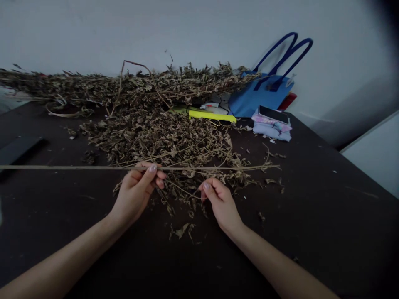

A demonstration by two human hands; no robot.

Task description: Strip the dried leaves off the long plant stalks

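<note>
A long, thin dried plant stem (77, 167) runs level across the view from the left edge to right of the middle. My left hand (137, 187) pinches it between thumb and fingers. Lower and to the right, my right hand (220, 201) is closed on the end of a thin side twig (183, 192) that slants up toward the left hand. Behind and beneath both hands lies a loose heap of dried leaves (158, 139). A few fallen leaves (180, 231) rest on the table in front of the hands.
A thick bundle of dried leafy stalks (124, 87) lies along the wall. At the back right stand a blue bag (258, 97) and a phone (273, 114) on folded cloth (271, 129). A yellow strip-like object (212, 116) lies by the heap. A dark flat object (18, 149) sits left on the dark table (311, 199).
</note>
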